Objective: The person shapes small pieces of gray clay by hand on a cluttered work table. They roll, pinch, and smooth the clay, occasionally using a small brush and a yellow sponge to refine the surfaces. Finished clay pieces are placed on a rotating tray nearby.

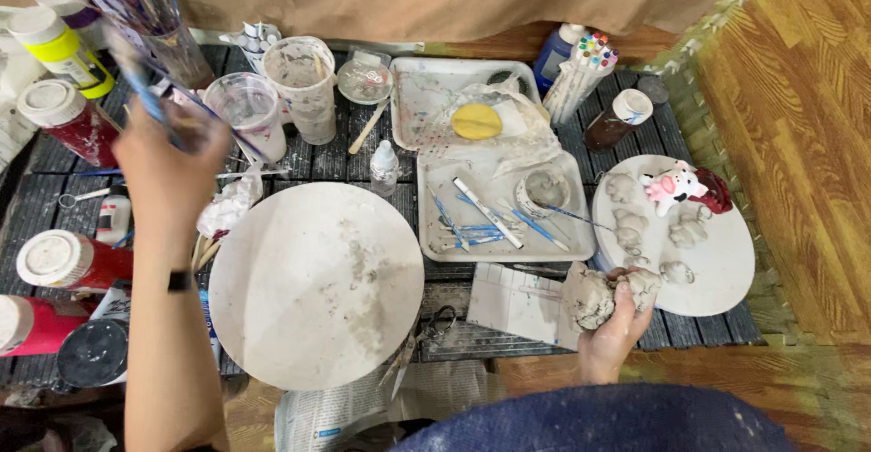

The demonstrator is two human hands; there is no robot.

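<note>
My left hand point(168, 166) reaches to the upper left and grips a thin blue-handled tool point(136, 80), blurred, near a jar of brushes point(168, 39) and a clear plastic cup point(245, 107). My right hand point(617, 320) holds a lump of grey clay point(590, 296) at the near edge of a round white board point(717, 261) on the right. That board carries several small clay pieces point(628, 227) and a pink and white painted figurine point(671, 189). A large round white board point(318, 284) smeared with clay lies between my hands.
Two white trays point(504, 234) hold sculpting tools, a small clay bowl and a yellow sponge point(476, 122). Paint bottles point(68, 261) line the left side. A bundle of markers point(581, 75), a brown bottle point(617, 118) and a dropper bottle point(385, 166) stand at the back. Scissors point(435, 325) lie near newspaper.
</note>
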